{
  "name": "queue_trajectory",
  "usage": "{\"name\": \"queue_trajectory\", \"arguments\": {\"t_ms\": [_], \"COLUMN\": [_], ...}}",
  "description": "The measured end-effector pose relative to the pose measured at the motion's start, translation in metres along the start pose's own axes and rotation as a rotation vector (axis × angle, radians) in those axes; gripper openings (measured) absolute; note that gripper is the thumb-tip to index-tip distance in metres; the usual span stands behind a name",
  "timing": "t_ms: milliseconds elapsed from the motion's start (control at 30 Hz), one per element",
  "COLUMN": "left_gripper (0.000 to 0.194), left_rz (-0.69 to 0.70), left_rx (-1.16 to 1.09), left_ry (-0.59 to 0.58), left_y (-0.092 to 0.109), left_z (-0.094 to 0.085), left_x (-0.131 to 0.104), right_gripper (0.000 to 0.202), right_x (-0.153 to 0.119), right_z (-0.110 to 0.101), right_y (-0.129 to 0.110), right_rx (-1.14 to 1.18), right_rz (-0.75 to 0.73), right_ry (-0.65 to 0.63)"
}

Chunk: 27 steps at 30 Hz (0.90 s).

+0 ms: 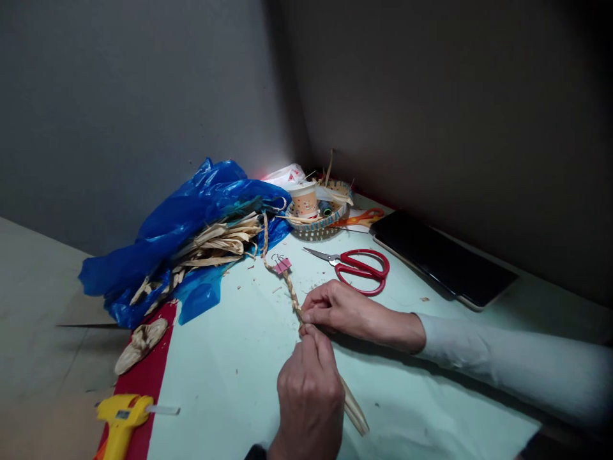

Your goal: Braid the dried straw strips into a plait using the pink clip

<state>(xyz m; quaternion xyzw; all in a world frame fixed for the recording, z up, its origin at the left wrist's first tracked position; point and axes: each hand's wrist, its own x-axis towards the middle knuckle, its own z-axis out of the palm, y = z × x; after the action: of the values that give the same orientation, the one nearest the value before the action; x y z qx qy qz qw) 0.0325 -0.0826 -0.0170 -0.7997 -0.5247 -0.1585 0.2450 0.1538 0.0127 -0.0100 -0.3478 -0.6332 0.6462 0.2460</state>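
A braided cord of pale dried husk (292, 292) runs down the table, with a pink binder clip (282, 266) on its upper part. My right hand (342, 311) comes in from the right and pinches the cord's lower end between thumb and forefinger. Just below it, my left hand (311, 386) is closed on the same end, its fingertips nearly touching the right ones. A loose husk strip (354, 409) sticks out from under the left hand toward the lower right. The fingers hide the place where strip and braid meet.
Red scissors (363, 271) lie beyond my right hand, near a black tablet (440, 259). Farther back stand a basket (318, 230) with a cup (304, 200) and a blue bag (191, 204) with husks. A yellow glue gun (122, 418) lies at left.
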Motion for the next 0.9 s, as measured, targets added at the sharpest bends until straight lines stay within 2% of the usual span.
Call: {"name": "queue_trajectory", "arguments": {"t_ms": [67, 133, 200, 233, 300, 333, 400, 467, 533, 600, 800, 900], "left_gripper": [0.025, 0.024, 0.021, 0.019, 0.017, 0.019, 0.024, 0.024, 0.029, 0.030, 0.037, 0.040], "left_rz": [-0.075, -0.219, -0.441, -0.593, -0.909, -1.015, -1.111, -1.134, -1.165, -1.177, -1.072, -1.076], "left_rx": [-0.110, -0.347, -0.647, -0.774, -1.024, -1.183, -1.503, -1.719, -1.768, -1.723, -1.382, -1.254], "left_ry": [0.005, 0.003, -0.010, -0.025, -0.138, -0.220, -0.371, -0.454, -0.486, -0.479, -0.468, -0.439], "left_y": [-0.002, -0.008, -0.018, -0.024, -0.035, -0.039, -0.044, -0.046, -0.046, -0.044, -0.044, -0.043], "left_z": [-0.003, -0.010, -0.019, -0.022, -0.025, -0.024, -0.018, -0.008, 0.000, 0.005, 0.005, 0.004], "left_x": [-0.003, -0.004, -0.001, 0.002, 0.010, 0.015, 0.023, 0.029, 0.030, 0.028, 0.019, 0.020], "right_gripper": [0.014, 0.013, 0.012, 0.012, 0.012, 0.011, 0.009, 0.009, 0.010, 0.013, 0.024, 0.030], "right_x": [0.000, 0.000, -0.001, -0.001, -0.002, -0.003, -0.003, -0.003, -0.002, -0.003, -0.014, -0.020], "right_z": [0.000, 0.000, 0.000, 0.001, 0.002, 0.003, 0.003, 0.003, 0.001, -0.002, -0.011, -0.012], "right_y": [-0.001, -0.004, -0.006, -0.007, -0.008, -0.009, -0.009, -0.009, -0.009, -0.011, -0.025, -0.034], "right_rx": [0.038, 0.076, 0.112, 0.134, 0.177, 0.195, 0.208, 0.183, 0.111, -0.020, -0.668, -0.860], "right_rz": [0.010, 0.026, 0.033, 0.038, 0.050, 0.053, 0.045, 0.031, 0.021, -0.001, -0.129, -0.118], "right_ry": [-0.009, -0.014, -0.019, -0.023, -0.030, -0.036, -0.044, -0.050, -0.057, -0.065, 0.007, 0.022]}}
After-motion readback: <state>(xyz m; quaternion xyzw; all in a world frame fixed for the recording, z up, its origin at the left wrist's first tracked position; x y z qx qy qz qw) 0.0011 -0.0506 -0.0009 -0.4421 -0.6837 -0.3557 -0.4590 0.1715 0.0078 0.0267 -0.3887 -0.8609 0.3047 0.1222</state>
